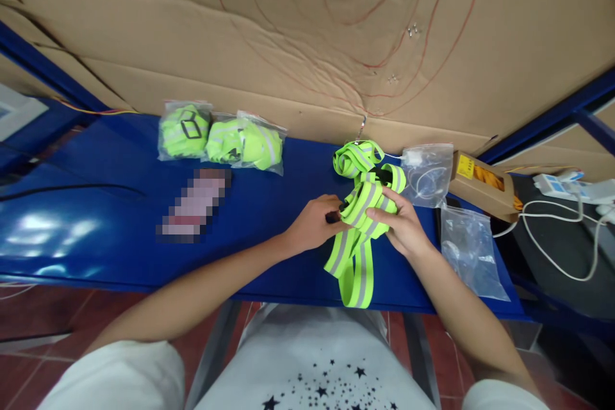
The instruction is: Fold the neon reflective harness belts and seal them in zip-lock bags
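Note:
A bundle of neon-yellow reflective strap (362, 211) with grey stripes is held above the front of the blue table. My right hand (404, 221) grips it from the right, thumb across the folded layers. On its left side my left hand (319, 224) has its fingers closed at the bundle's edge, by a dark piece; what exactly they pinch is partly hidden. Loose loops hang below toward the table's front edge. Just behind lies another coiled reflective strap (356, 158), close to or touching the held bundle.
Bagged reflective straps (185, 131) sit at the back left, with more bags (247, 143) beside them. A blurred-out flat object (195, 205) lies in front. To the right are clear bags (468, 250), a cardboard box (485, 182) and white cables (552, 262). Cardboard rises behind the blue table (269, 275).

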`<action>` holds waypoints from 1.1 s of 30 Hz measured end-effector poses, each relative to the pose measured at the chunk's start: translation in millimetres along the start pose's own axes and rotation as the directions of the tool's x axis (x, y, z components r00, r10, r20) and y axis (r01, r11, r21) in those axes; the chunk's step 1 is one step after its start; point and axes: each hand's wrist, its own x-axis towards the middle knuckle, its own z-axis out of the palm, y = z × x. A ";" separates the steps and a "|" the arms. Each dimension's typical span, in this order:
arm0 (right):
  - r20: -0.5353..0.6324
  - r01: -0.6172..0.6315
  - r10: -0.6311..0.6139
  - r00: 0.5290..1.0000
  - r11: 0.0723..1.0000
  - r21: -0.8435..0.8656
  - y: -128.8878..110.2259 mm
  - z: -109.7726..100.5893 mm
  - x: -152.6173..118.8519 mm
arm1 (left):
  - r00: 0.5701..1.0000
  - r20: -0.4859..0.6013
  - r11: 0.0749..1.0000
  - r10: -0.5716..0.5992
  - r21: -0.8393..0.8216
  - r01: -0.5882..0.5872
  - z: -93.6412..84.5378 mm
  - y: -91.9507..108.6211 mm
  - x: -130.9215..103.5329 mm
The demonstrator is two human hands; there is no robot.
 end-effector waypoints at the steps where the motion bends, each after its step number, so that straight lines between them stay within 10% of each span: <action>1: 0.014 -0.008 0.008 1.000 1.000 -0.005 -0.5 0.3 -1.5 | 0.999 -0.025 0.999 0.032 -0.017 -0.033 -0.7 -2.0 1.7; 4: 0.083 -0.028 0.029 0.996 1.000 -0.010 -1.2 0.1 -6.1 | 0.995 -0.040 0.976 0.097 -0.192 -0.102 -2.0 -3.8 5.3; 8: 0.173 0.013 -0.004 0.985 0.999 -0.050 1.8 -0.7 -9.6 | 0.969 0.246 0.872 -0.009 -0.473 0.128 -3.4 4.4 3.0; 13: 0.216 0.143 -0.072 0.974 0.933 -0.331 2.5 1.2 -14.7 | 0.770 0.627 0.712 -0.120 -0.486 0.507 6.0 16.8 -8.6; 17: 0.215 0.332 -0.255 0.943 0.786 -0.522 0.6 6.2 -18.9 | 0.800 0.516 0.520 -0.306 -0.613 0.595 20.4 15.6 -15.2; 22: 0.346 0.639 -0.588 0.731 0.410 -0.651 3.6 7.5 -21.2 | 0.771 0.465 0.387 -0.435 -0.677 0.626 28.1 12.6 -15.9; 27: 0.475 0.764 -0.647 0.597 0.278 -0.582 7.7 6.5 -28.2 | 0.788 0.459 0.304 -0.411 -0.746 0.593 32.9 15.7 -17.2; 30: 0.432 0.753 -0.664 0.610 0.317 -0.577 5.5 6.9 -31.4 | 0.782 0.496 0.283 -0.377 -0.743 0.607 34.1 17.3 -19.5; 33: 0.265 0.629 -0.642 0.719 0.439 -0.642 1.2 5.4 -29.9 | 0.789 0.520 0.337 -0.328 -0.716 0.612 31.9 17.7 -19.9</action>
